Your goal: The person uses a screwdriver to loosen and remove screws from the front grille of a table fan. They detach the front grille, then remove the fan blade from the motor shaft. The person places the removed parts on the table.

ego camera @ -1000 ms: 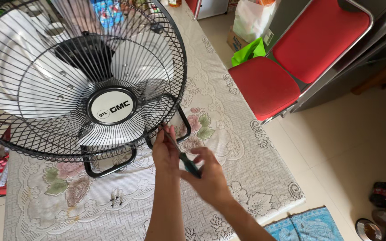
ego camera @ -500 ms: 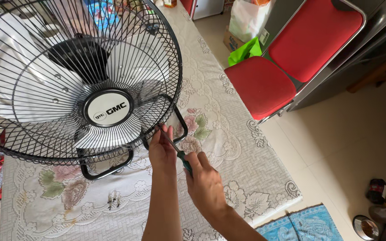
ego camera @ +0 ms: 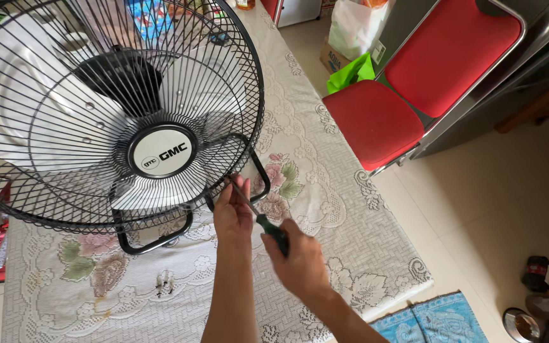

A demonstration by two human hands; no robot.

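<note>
Since the earlier frames both hands have shifted slightly toward the near right with the view; the grip and the tool's line are unchanged, and the fan has stayed put.

Right hand [ego camera: 298, 259]: nearest, forearm entering from the near right edge, fist wrapped closed around the handle of the screwdriver [ego camera: 263, 222], knuckles up. Left hand [ego camera: 232, 213]: forearm rising almost straight from the near edge, fingers bunched together at the tool's tip, touching the lower rim of the fan's cage; whether they pinch a screw cannot be told.

Screwdriver: dark green handle, thin metal shaft. Long axis runs diagonally, handle near and right, tip pointing far and left to the bottom rim of the cage.

Fan [ego camera: 109, 114]: black wire cage, white blades, round white hub cap, tilted back on a black tube stand, face turned toward the camera. It stands on the table [ego camera: 325, 184], covered by a white lace cloth with flower prints.

Farther right: red chair [ego camera: 414, 82] on the tiled floor, a green bag [ego camera: 349, 71] just beside its seat.
</note>
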